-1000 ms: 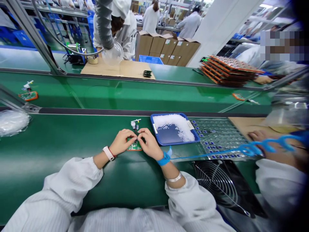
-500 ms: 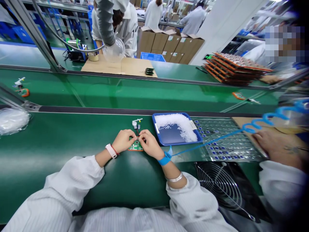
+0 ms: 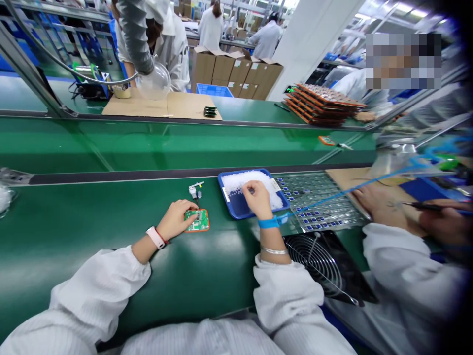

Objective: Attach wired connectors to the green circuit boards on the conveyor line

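Observation:
A green circuit board (image 3: 200, 220) with an orange edge lies on the green table, and a white connector (image 3: 192, 191) on short wires sits at its top. My left hand (image 3: 177, 219) grips the board's left side, thumb on its face and fingers at its upper edge. Over the blue tray (image 3: 242, 212) of small white pieces (image 3: 240, 180) is my right hand (image 3: 257, 197), its thumb and fingers pinched together. Whatever is between those fingertips is too small to make out. A blue wrist strap circles my right wrist.
Right of the tray lies a clear sheet (image 3: 318, 202) with rows of small dark parts. A black fan (image 3: 318, 261) sits below it. At the right, another person's hands (image 3: 384, 202) rest by cardboard, one holding a pen-like tool. A blue cord (image 3: 343, 190) stretches from my right wrist.
My right hand has left the board and moved right, over the tray. My left hand stays at the board, its fingers now spread across the left side. The camera view has shifted to the right.

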Demonstrator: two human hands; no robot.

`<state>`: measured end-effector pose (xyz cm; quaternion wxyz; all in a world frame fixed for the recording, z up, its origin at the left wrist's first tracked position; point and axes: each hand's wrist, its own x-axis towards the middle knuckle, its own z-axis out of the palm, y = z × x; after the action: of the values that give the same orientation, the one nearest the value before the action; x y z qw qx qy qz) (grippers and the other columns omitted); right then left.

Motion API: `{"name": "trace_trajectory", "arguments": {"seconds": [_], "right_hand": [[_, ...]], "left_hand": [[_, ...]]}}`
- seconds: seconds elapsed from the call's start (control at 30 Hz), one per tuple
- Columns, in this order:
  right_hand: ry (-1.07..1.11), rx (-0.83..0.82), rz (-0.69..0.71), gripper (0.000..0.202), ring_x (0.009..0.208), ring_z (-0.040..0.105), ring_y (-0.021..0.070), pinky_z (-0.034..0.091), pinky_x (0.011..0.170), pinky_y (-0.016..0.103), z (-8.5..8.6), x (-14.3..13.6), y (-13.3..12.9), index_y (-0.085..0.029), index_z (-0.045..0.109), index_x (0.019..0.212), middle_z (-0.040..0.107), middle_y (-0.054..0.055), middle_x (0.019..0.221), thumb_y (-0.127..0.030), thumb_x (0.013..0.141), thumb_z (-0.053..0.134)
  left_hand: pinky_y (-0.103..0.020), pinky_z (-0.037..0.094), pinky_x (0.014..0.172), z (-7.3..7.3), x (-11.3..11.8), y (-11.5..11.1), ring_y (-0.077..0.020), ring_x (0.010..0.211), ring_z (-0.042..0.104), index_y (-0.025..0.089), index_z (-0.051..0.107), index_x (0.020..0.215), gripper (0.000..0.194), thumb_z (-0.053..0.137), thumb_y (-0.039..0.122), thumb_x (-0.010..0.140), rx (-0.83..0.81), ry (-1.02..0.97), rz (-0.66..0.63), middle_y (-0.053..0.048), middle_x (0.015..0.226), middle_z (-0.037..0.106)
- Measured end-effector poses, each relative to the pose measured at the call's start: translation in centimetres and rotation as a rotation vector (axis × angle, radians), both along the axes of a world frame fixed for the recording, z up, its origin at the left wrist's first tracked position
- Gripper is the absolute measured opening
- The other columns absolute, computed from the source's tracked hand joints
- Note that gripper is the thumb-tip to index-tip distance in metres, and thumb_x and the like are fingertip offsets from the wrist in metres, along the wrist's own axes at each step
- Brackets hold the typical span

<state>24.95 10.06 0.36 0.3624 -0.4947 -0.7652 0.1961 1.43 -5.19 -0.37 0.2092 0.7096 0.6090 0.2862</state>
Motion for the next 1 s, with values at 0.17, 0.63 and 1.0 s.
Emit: {"name": "trace_trajectory", "arguments": {"seconds": [0.17, 0.63, 1.0], "right_hand": [[-0.178, -0.056, -0.082, 0.013, 0.071, 0.05, 0.0194, 0.042, 0.073, 0.033, -2.1, 2.5, 2.4, -0.017, 0.054, 0.059, 0.057, 0.007, 0.069, -0.021, 0.072, 0.052], [-0.267, -0.073, -0.006, 0.017, 0.07, 0.05, 0.0203, 0.041, 0.071, 0.034, -2.9, 3.2, 2.9, -0.018, 0.054, 0.056, 0.056, 0.007, 0.063, -0.021, 0.072, 0.049], [0.031, 0.036, 0.293, 0.014, 0.09, 0.052, 0.0208, 0.041, 0.083, 0.036, -0.1, -2.2, -2.8, -0.017, 0.053, 0.071, 0.055, 0.01, 0.089, -0.022, 0.082, 0.047]], "left_hand": [[-0.038, 0.042, 0.084, 0.0, -0.1, 0.0, -0.0208, 0.092, 0.057, 0.02, 0.06, 0.099, 0.02, 0.051, 0.029, 0.083, -0.018, 0.005, -0.018, -0.005, 0.1, 0.065], [-0.038, 0.04, 0.085, 0.0, -0.1, 0.0, -0.0212, 0.094, 0.056, 0.021, 0.06, 0.097, 0.017, 0.052, 0.028, 0.084, -0.02, 0.004, -0.024, -0.003, 0.1, 0.065], [-0.035, 0.043, 0.085, 0.3, 0.3, -0.1, -0.0202, 0.094, 0.058, 0.019, 0.059, 0.101, 0.02, 0.054, 0.027, 0.083, 0.057, -0.096, 0.023, -0.006, 0.101, 0.064]]}}
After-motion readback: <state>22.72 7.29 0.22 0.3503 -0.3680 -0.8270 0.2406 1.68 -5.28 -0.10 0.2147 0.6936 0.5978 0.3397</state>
